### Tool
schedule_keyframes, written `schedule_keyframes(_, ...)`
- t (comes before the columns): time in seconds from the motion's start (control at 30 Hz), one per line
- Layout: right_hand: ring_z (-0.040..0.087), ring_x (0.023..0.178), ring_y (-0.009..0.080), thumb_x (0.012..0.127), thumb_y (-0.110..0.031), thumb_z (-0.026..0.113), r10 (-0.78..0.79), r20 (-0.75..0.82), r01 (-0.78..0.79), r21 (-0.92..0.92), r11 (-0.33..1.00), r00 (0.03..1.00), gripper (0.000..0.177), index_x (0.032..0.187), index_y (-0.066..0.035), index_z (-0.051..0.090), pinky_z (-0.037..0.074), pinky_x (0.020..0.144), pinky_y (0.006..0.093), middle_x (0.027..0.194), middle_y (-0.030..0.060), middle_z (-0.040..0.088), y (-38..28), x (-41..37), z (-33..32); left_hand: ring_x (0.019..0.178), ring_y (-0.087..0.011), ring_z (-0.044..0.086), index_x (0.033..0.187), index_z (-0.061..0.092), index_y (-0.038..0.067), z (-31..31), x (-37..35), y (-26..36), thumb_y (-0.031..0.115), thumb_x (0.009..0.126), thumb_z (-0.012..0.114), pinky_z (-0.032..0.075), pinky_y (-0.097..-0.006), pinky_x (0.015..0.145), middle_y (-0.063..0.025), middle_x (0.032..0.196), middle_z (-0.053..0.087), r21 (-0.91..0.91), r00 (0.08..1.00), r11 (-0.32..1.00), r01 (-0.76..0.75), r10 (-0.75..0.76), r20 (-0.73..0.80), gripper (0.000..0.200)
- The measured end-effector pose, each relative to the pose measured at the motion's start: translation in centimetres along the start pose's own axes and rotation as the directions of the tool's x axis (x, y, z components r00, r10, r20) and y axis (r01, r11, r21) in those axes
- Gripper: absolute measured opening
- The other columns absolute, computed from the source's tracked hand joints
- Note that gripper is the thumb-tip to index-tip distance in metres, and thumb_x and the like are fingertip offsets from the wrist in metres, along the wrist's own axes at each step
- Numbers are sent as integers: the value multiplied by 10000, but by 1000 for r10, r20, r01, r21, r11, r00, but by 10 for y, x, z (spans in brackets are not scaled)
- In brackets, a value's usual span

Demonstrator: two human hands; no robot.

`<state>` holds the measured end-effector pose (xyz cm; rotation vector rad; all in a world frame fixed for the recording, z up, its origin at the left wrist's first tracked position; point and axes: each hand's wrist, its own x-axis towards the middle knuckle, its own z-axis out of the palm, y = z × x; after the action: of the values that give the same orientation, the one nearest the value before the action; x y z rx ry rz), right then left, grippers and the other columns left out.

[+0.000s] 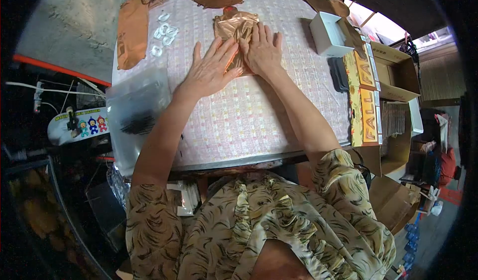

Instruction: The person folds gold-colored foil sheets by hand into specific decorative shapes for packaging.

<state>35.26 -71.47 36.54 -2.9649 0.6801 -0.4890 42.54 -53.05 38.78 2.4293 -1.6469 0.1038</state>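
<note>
A crumpled copper-coloured foil piece [230, 25] lies on the patterned tablecloth [239, 115] at the top middle. My left hand [211, 68] rests at its left lower edge with the fingers spread. Flat on the foil's right side is my right hand [261, 51], its fingers extended and the thumb beside the left fingertips. Part of the foil is hidden under both hands. A small red spot shows at the foil's top edge.
More copper foil pieces [133, 33] lie along the far and left edges. White loops [167, 32] sit near them. Clear plastic sleeves [134, 101] cover the left side. At right are a white box [329, 33], a dark object [338, 74], printed FALL boxes [368, 113] and a cardboard box [396, 66].
</note>
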Motion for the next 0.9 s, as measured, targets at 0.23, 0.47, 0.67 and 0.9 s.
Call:
schedule_keyframes(0.23,285,1542,327,1082,-535,297,28,-33,-27,20,999,999,732,1594,-12,294,172,1228,603,1667,159,310,1,0,1,1526,-277,298,1535,426,78,-21,14,-10,481,1044,485,180,-639,1184,-96,1644,345,-169,1000,985,26,-23,18,638)
schedule_keyframes(0.47,257,1555,323,1083,-523,301,36,9,-36,-12,999,999,731,1611,-18,261,157,1240,582,1680,153,283,0,1,-1,1528,-218,305,1535,432,125,13,58,-56,415,1097,360,155,-662,1197,-51,1620,400,-26,995,999,-20,17,-102,531)
schedule_keyframes(0.67,249,1557,324,1084,-515,293,37,8,-36,-19,999,999,728,1605,-6,268,158,1242,579,1680,160,280,0,0,-2,1565,-234,243,1599,351,154,-4,48,-66,481,1105,280,105,-708,1198,-18,1698,269,-97,971,969,225,-231,-55,597)
schedule_keyframes(0.9,253,1555,329,1080,-534,296,40,-12,-40,9,999,999,742,1598,-3,280,164,1237,587,1673,163,294,1,1,3,1574,-268,190,1606,318,84,-2,2,-10,552,1060,408,86,-668,1217,-77,1696,258,-43,1000,999,10,-11,-21,725)
